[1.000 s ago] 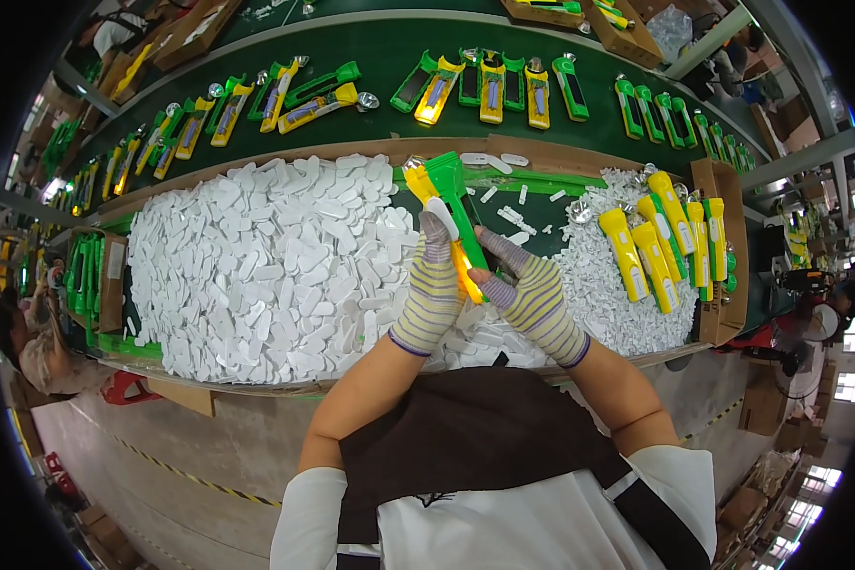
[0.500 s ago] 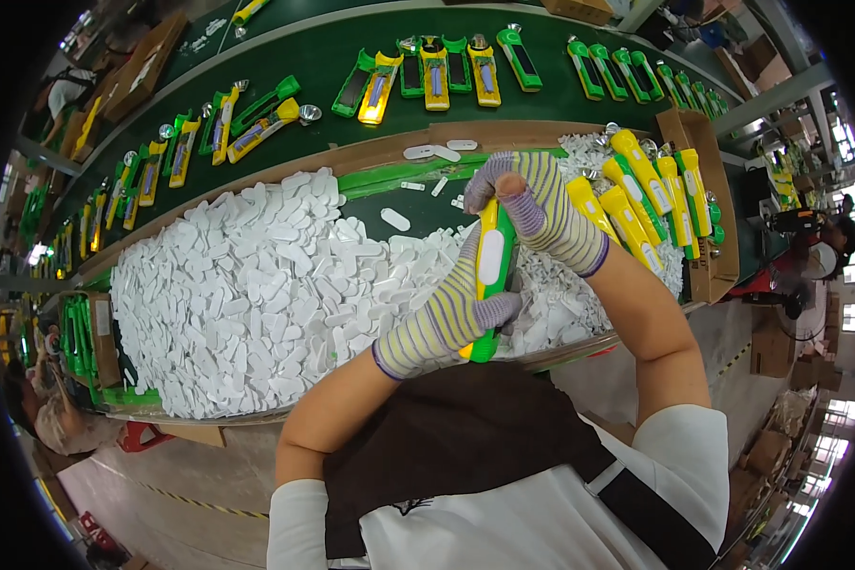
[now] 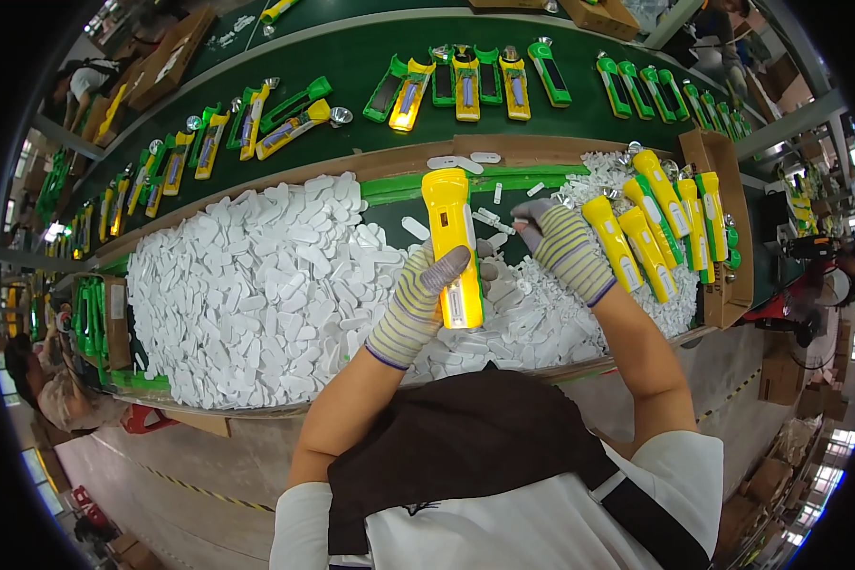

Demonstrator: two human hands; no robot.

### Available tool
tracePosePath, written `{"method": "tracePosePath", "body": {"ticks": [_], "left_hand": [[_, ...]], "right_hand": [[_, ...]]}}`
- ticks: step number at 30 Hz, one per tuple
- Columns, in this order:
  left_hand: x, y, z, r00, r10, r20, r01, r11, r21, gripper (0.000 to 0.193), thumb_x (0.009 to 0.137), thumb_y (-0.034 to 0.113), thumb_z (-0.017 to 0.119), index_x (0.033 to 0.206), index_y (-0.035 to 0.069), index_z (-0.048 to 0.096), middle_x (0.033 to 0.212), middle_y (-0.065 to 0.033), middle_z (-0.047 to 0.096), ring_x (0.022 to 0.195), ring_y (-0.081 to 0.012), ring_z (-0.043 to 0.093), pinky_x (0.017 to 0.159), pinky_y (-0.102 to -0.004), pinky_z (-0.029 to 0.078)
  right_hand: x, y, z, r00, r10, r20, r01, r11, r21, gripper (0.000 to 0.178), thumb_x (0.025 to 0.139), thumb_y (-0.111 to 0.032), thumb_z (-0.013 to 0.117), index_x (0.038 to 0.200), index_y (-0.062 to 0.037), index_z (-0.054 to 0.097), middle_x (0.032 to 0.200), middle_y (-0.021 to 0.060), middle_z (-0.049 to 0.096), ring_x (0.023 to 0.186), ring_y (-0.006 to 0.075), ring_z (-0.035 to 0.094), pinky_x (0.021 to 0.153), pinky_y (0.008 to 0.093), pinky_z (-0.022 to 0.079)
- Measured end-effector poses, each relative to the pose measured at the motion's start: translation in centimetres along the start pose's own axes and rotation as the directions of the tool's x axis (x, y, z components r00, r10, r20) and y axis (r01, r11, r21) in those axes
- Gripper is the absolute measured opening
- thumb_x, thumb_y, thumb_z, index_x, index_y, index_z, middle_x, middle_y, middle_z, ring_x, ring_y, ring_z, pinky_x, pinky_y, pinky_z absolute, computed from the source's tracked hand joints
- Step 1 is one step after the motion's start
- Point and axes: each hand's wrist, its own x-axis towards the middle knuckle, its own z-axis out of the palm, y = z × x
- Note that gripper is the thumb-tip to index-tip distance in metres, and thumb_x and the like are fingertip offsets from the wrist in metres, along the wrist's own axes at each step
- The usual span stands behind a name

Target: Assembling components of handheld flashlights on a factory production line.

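Note:
A yellow flashlight with a green side is wrapped in my left hand, head end up, with the thumb across its yellow front. A small dark slot and a clear lit window show on that front. My right hand, in the same kind of striped glove with bare fingertips, is by the small white plastic pieces right of the flashlight. Its fingers are bent together; whatever lies between the tips is too small to make out. A heap of flat white oval covers fills the tray left of my left hand.
Several yellow and green flashlights lie on small white parts at the right, beside a cardboard wall. Beyond the cardboard rim, opened flashlights stand in rows on the green conveyor belt. Other people work at the far left.
The flashlight has been turned from its green side with the white oval to its yellow front. My right hand has let go of it and moved right, to the small white pieces.

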Motion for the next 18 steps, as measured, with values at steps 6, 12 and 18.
{"method": "tracePosePath", "body": {"ticks": [6,12,18], "left_hand": [[0.2,-0.2,0.7,0.968,0.249,-0.015,-0.234,0.930,0.284,0.047,0.076,0.008,0.066,0.116,0.008,0.042,0.091,-0.0054,0.054,0.074,-0.0148,0.058,0.065,-0.0285,0.051],[0.8,-1.4,-0.9,0.928,0.338,0.154,-0.370,0.804,0.466,0.065,0.075,-0.001,0.062,0.130,0.009,0.030,0.105,-0.0058,0.053,0.086,-0.0132,0.058,0.072,-0.0259,0.050],[-0.7,-0.3,1.4,0.940,0.303,0.158,-0.334,0.714,0.615,0.068,0.076,-0.003,0.061,0.134,0.009,0.026,0.114,-0.0076,0.052,0.095,-0.0147,0.057,0.075,-0.0252,0.049]], "right_hand": [[-1.1,-5.8,-0.7,0.983,0.181,-0.030,-0.017,0.252,0.968,0.014,0.079,-0.011,0.069,0.090,-0.0030,0.065,0.104,0.0091,0.062,0.092,0.0151,0.059,0.078,0.0248,0.049],[-1.4,-8.6,1.3,0.986,0.161,0.036,-0.079,0.268,0.960,0.012,0.078,-0.010,0.070,0.086,-0.0015,0.065,0.115,0.0100,0.055,0.101,0.0157,0.055,0.087,0.0276,0.045],[-2.2,-9.3,1.5,0.977,0.215,-0.013,-0.033,0.211,0.977,0.031,0.077,-0.013,0.073,0.094,-0.0036,0.049,0.099,0.0044,0.054,0.087,0.0111,0.054,0.081,0.0264,0.046]]}}
